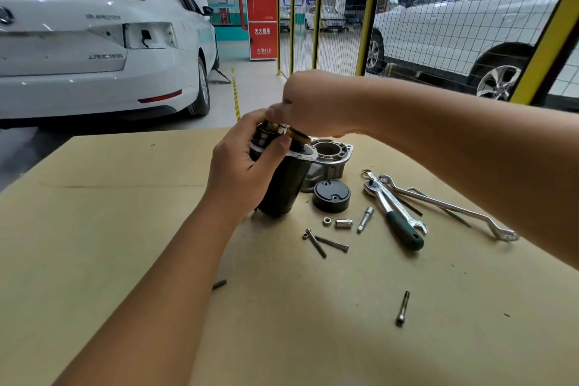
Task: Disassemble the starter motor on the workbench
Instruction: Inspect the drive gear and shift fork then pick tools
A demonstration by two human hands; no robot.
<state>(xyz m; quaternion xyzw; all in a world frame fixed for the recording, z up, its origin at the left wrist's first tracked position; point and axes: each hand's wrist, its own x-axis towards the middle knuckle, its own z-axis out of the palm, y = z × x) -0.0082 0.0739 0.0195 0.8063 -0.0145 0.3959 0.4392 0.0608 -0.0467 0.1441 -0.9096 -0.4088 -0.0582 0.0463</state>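
Your left hand wraps the starter motor, standing upright on the counter, its long axis vertical, while your right hand sits directly above, fingers curled onto its top end, nearer for lifting.

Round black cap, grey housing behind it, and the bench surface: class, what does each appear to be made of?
Round black cap: smooth matte black, probably painted metal or plastic. Grey housing: dull silver with a cast look, likely aluminium. Bench surface: flat tan sheet with a seam, seemingly cardboard.
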